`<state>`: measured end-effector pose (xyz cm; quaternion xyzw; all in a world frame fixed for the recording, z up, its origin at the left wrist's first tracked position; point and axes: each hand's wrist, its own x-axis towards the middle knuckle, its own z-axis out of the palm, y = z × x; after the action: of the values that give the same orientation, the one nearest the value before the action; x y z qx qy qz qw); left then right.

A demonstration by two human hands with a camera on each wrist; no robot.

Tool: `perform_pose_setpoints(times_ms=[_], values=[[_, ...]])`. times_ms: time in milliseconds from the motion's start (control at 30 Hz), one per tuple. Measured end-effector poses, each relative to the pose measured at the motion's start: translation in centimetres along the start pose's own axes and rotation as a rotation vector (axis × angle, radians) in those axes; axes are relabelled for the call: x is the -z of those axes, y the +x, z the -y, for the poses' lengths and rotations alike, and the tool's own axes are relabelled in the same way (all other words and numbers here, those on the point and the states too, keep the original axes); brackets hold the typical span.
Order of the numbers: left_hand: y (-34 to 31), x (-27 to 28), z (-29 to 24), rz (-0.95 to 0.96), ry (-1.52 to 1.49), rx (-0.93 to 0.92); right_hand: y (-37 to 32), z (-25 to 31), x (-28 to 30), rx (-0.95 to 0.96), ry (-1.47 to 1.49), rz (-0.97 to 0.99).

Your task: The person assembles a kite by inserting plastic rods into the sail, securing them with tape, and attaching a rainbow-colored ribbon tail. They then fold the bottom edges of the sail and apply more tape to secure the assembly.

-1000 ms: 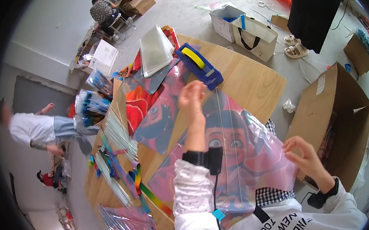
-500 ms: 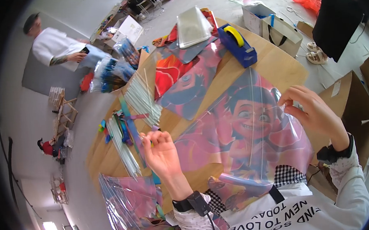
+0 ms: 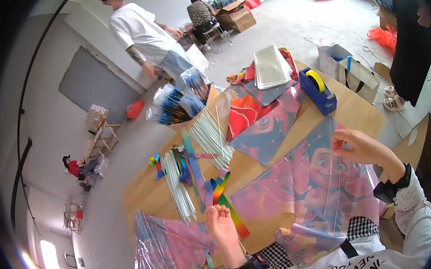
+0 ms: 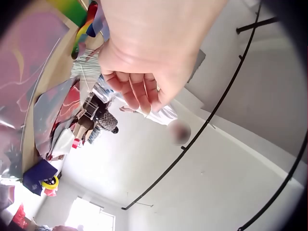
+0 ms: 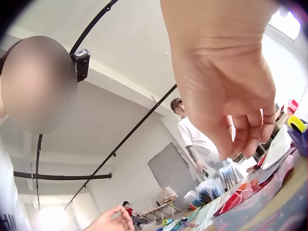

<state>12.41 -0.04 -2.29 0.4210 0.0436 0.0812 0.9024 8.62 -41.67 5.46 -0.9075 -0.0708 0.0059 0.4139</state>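
A kite of glossy film (image 3: 310, 198), printed with a cartoon face, lies across the near side of the wooden table and over the person's lap. A thin pale rod (image 3: 332, 176) runs along its middle. My right hand (image 3: 364, 146) hovers at the kite's upper right, fingers loosely bent, with nothing visible in them in the right wrist view. Near the table's front edge, my left hand (image 3: 223, 231) is held palm up beside a rainbow ribbon (image 3: 221, 184), its fingers loosely curled and empty. Another kite sheet (image 3: 265, 136) lies farther back.
A blue tape dispenser (image 3: 318, 95) with yellow tape stands at the far right. Bundles of white rods (image 3: 208, 140) lie left, with clear bags (image 3: 270, 68) at the back. Folded film (image 3: 171, 247) sits front left. A cardboard box (image 3: 424, 152) stands right; a person (image 3: 143, 32) stands beyond.
My left hand has come back from near the tape dispenser to the table's front left. My right hand has shifted from the kite's right edge to its upper part. The head view has turned.
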Motion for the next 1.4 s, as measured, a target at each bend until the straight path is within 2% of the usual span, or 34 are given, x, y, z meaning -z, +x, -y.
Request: perform_pose_setpoints(times_ms=[67,200,233,333,533,767,867,1100,1400], values=[[-0.3,-0.4,0.3,-0.096,0.118,-0.08,0.6,0.0,-0.1,0.03,0.007,-0.017],[0.0,-0.3,1.2,-0.104,0.409,-0.256,1.7,-1.8,-1.0,0.095,0.023,-0.035],[0.3,0.0,1.5,-0.102,0.424,-0.258,2.1,-2.7,-1.2,0.105,0.039,-0.019],[0.7,0.3,2.5,-0.161,0.46,-0.216,3.9,-4.4,-2.5,-0.075,0.217,0.024],[3.5,2.9,6.0,-0.217,0.628,-0.21,8.3,-9.1,-5.3,-0.046,0.198,0.053],[6.3,6.8,9.8,-0.293,0.836,-0.125,11.2,-13.3,-9.3,-0.072,0.129,-0.058],[7.1,7.9,10.8,-0.259,0.997,-0.177,12.0,-15.7,-10.9,-0.04,0.107,-0.101],[7.4,8.2,11.5,-0.224,1.317,-0.214,12.6,-17.8,-14.1,-0.041,0.021,-0.148],[6.6,8.1,11.9,-0.25,1.349,-0.266,12.7,-18.4,-14.6,-0.056,0.022,-0.185]])
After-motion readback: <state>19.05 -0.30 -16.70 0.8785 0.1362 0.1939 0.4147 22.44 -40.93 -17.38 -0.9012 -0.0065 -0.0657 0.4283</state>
